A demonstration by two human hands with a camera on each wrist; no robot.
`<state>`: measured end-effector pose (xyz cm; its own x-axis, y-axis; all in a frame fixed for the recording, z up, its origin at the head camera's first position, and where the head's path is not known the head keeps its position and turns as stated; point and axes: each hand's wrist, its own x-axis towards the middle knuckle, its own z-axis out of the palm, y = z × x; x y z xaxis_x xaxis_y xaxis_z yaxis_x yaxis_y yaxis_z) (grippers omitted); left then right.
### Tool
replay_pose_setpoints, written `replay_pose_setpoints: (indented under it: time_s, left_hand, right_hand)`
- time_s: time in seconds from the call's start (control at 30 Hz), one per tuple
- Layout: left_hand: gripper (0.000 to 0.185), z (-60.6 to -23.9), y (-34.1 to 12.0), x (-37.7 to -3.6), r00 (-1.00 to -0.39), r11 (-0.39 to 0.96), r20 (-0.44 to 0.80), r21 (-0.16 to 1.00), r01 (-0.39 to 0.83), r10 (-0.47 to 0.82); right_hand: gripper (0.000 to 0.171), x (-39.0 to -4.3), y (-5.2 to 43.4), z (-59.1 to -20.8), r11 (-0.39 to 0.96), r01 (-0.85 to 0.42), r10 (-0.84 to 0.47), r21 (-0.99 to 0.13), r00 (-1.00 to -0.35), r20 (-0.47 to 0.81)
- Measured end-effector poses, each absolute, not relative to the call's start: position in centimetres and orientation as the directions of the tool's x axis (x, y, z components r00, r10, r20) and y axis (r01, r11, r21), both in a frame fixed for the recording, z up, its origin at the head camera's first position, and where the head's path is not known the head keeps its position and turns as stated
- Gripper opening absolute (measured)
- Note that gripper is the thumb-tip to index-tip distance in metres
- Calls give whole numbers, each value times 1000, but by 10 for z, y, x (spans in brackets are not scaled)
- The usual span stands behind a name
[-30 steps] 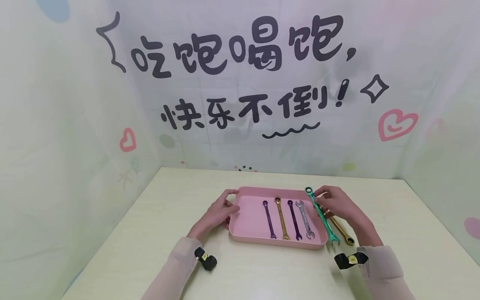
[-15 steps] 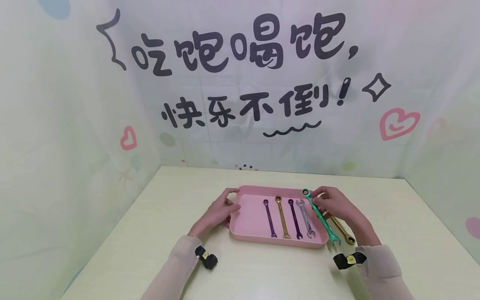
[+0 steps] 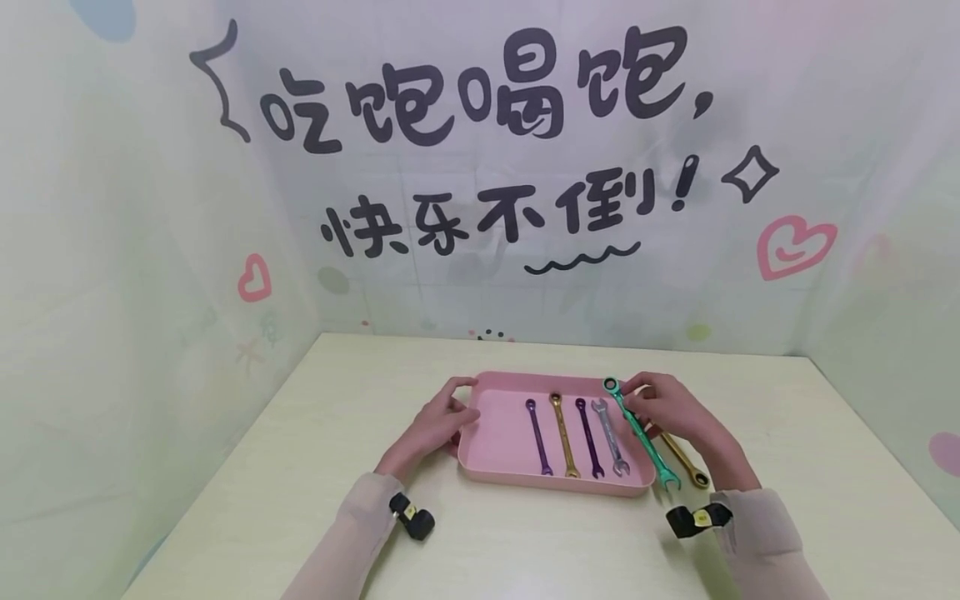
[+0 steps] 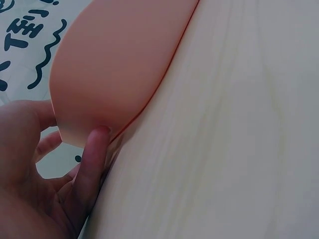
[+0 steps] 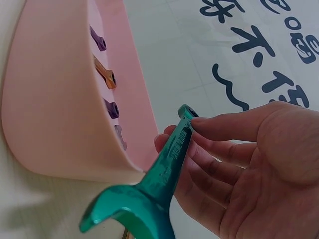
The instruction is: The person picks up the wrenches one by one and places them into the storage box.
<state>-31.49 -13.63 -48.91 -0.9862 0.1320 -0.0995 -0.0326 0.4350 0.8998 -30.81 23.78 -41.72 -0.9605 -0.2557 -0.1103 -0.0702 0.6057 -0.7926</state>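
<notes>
My left hand grips the left end of a pink tray, with a finger against its outer wall in the left wrist view. Inside lie a purple wrench, a gold wrench, a darker purple wrench and a silver open-ended wrench, side by side. At the right end, my right hand pinches a green combination wrench between thumb and fingers near its ring end. Its open end points toward the near side, slanting past the tray's right corner.
Another gold wrench lies on the pale table right of the tray, partly hidden by the right hand. A printed cloth backdrop stands behind the table and along both sides.
The green wrench's ring end has shifted slightly left over the tray's right edge, along with the right hand. The left hand and the tray stay in place.
</notes>
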Motion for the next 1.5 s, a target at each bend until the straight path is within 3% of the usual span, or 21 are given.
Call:
replay_pose_setpoints:
  time_s: [1.5]
  left_hand:
    - [55,-490,-137,-315,-987,425,-88,905,-23,136]
  right_hand:
    - [35,-310,238,-420,600,-67,-264,-797,-957,-118]
